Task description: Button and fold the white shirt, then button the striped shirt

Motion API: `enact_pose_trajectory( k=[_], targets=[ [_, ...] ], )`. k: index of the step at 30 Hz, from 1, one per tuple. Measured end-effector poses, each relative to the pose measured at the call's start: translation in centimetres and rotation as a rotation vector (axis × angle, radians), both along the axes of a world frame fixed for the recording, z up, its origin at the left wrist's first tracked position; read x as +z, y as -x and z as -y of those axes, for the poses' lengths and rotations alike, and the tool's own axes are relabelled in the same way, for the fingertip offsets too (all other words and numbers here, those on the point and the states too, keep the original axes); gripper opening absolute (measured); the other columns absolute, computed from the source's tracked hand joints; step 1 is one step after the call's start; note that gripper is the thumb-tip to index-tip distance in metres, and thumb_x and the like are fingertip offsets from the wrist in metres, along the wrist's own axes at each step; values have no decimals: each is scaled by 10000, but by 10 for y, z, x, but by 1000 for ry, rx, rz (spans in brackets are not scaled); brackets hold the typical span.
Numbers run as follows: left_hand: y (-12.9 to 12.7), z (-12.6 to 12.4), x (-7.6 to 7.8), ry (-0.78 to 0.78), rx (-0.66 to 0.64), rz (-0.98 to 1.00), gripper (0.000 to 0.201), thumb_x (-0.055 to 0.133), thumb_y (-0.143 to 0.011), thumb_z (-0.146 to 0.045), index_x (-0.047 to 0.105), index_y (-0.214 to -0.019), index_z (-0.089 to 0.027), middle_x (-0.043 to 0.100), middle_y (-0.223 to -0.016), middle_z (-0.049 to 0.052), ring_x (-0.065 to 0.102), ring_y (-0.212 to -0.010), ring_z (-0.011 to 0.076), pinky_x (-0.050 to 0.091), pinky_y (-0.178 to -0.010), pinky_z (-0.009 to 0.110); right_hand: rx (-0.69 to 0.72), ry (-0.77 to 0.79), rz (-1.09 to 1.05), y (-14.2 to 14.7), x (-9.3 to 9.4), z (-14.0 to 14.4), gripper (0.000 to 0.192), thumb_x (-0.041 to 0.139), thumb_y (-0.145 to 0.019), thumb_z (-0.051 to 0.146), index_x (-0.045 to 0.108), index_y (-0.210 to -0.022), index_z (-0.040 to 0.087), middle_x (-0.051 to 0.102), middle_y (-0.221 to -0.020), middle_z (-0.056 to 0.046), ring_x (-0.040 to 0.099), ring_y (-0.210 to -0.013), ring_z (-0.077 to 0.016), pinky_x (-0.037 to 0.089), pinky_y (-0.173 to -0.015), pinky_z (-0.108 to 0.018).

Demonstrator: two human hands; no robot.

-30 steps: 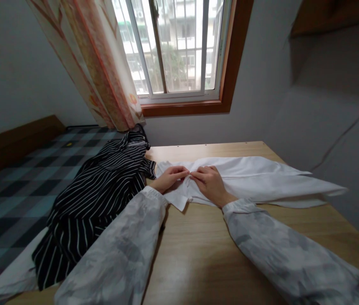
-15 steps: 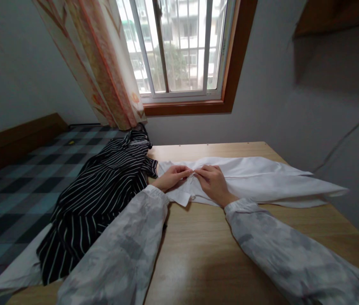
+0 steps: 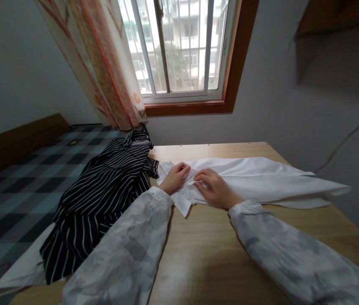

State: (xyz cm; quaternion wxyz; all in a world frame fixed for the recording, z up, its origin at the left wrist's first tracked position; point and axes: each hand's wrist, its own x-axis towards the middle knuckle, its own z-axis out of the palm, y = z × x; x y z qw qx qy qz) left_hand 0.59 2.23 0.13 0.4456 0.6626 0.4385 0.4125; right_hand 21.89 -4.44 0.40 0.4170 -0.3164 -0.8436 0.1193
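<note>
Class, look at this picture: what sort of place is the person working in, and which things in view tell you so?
Most likely a bedroom in a home. A bed with a checked cover stands beside the wooden table, a patterned curtain hangs at the window, and clothes lie on the table.

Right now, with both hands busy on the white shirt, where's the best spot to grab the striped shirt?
Probably the bunched top of the striped shirt near the curtain, reached from above: that part lies on the table, while the rest hangs off the left edge.
</note>
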Motion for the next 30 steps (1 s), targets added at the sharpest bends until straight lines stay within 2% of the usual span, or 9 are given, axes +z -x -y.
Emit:
enact_pose_trajectory(
  k=[5, 8, 12, 15, 17, 20, 24, 28, 30],
  targets=[
    [-2, 6, -1, -110, 68, -57, 309, 612, -1007, -488, 567, -887, -207, 496, -737, -43, 452, -706, 147, 388, -683, 286, 8, 26, 189, -28, 7, 21, 243, 577, -1087, 337, 676, -893, 230, 712, -862, -53, 631, -830, -226, 459, -810, -358],
    [-4, 11, 1, -190, 74, -122, 261, 565, -1039, -424, 545, -891, -211, 511, -744, -41, 460, -710, 147, 388, -685, 284, -168, 12, 211, -46, 10, 24, 304, 536, -1104, 305, 671, -845, 222, 713, -850, -58, 632, -835, -223, 448, -814, -347],
    [-5, 17, 14, -320, 60, -398, 184, 572, -1042, -344, 584, -916, -211, 632, -796, 0, 551, -727, 169, 437, -724, 311, -495, -32, 347, -68, 16, 22, 155, 660, -1020, 274, 730, -905, 198, 769, -958, -92, 669, -936, -260, 442, -867, -358],
    [-15, 22, 32, -533, 46, -617, 88, 605, -1020, -276, 649, -1048, -206, 737, -1016, 80, 669, -939, 241, 498, -893, 392, -611, 44, 498, -81, 20, 22, 203, 694, -1010, 351, 762, -892, 201, 781, -890, -86, 690, -859, -255, 433, -829, -357],
    [-30, 24, 44, -651, -43, -696, 148, 611, -1028, -287, 672, -1135, -207, 748, -1141, 110, 684, -1080, 278, 501, -985, 433, -607, 112, 541, -85, 21, 22, 238, 696, -1015, 401, 785, -907, 210, 796, -888, -83, 712, -864, -257, 433, -812, -349],
    [-62, 19, 50, -710, -286, -826, 192, 669, -1008, -320, 717, -1167, -223, 767, -1177, 95, 698, -1094, 281, 515, -973, 408, -588, 198, 555, -86, 23, 23, 207, 681, -1024, 372, 807, -949, 225, 819, -924, -79, 738, -879, -252, 424, -768, -332],
    [-95, 7, 38, -685, -400, -916, 154, 658, -1007, -281, 787, -1064, -221, 788, -1082, 78, 717, -976, 251, 504, -814, 338, -612, 251, 615, -82, 23, 21, 236, 605, -1059, 315, 786, -943, 217, 819, -896, -97, 739, -783, -244, 383, -680, -330],
    [-95, -2, 18, -610, -319, -769, 215, 634, -1021, -305, 821, -985, -207, 794, -1009, 72, 698, -872, 211, 461, -732, 299, -647, 186, 603, -78, 15, 17, 253, 563, -1083, 322, 757, -981, 194, 812, -911, -129, 749, -806, -268, 441, -729, -341],
    [-86, -4, 10, -505, -247, -614, 221, 653, -1002, -313, 827, -967, -183, 791, -925, 65, 672, -808, 188, 449, -710, 281, -620, 120, 550, -77, 9, 12, 243, 607, -1069, 367, 757, -1029, 180, 816, -974, -146, 757, -916, -291, 498, -869, -365]
  ],
)
